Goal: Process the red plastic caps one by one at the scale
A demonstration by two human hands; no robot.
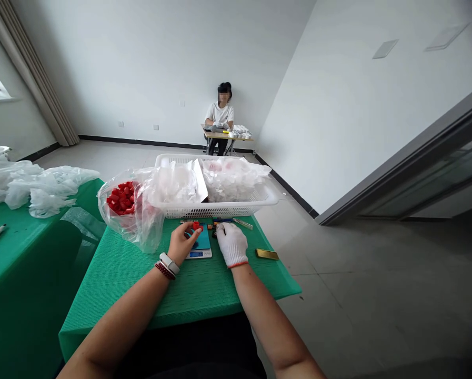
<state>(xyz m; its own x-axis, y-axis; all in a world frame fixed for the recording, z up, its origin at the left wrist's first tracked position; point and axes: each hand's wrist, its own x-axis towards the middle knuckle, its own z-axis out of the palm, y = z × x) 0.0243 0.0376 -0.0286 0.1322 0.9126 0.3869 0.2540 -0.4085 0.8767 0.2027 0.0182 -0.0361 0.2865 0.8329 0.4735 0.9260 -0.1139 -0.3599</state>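
My left hand, bare with a watch and a bead bracelet at the wrist, pinches a small red cap over a small scale with a blue platform. My right hand wears a white glove and rests curled on the green cloth just right of the scale, its fingertips by small dark items I cannot make out. A clear plastic bag of red caps sits at the left of the table.
A white plastic basket holding clear bags stands behind the scale. A gold bar-shaped item lies at the right. Another green table with plastic bags and a pen stands left. A person sits at a far desk.
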